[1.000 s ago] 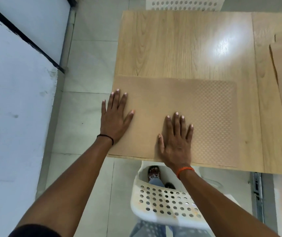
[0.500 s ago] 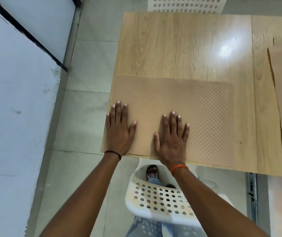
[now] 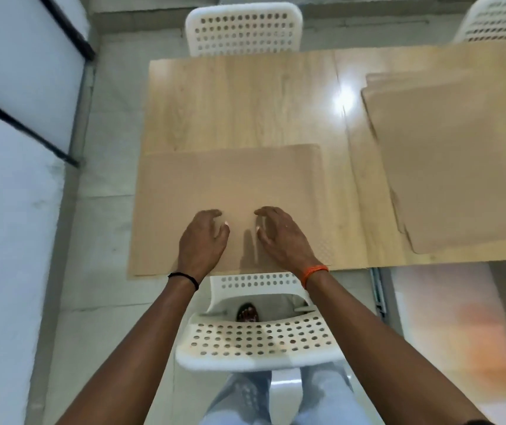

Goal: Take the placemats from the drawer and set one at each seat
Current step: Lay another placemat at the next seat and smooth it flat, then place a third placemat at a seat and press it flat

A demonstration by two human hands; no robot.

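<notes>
While both hands hover loosely curled, empty, over it, left hand (image 3: 204, 237) and right hand (image 3: 279, 237), the placemat (image 3: 230, 182) lies flat at the counter's (image 3: 245, 102) near-left corner, its left and near edges overhanging; stack of placemats (image 3: 460, 167) well apart at right; bare wood beyond, white chair (image 3: 254, 342) below

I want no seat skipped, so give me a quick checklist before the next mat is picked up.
1. Placemat flat before the near chair: ok.
2. Its left edge inside the table: not ok, it overhangs.
3. Left hand and right hand empty: ok, fingers loosely curled over the mat.
4. Spare mats stacked at the right: ok.
5. Far chair has a mat: not ok.
6. Whether the stack covers every seat: cannot tell.
</notes>
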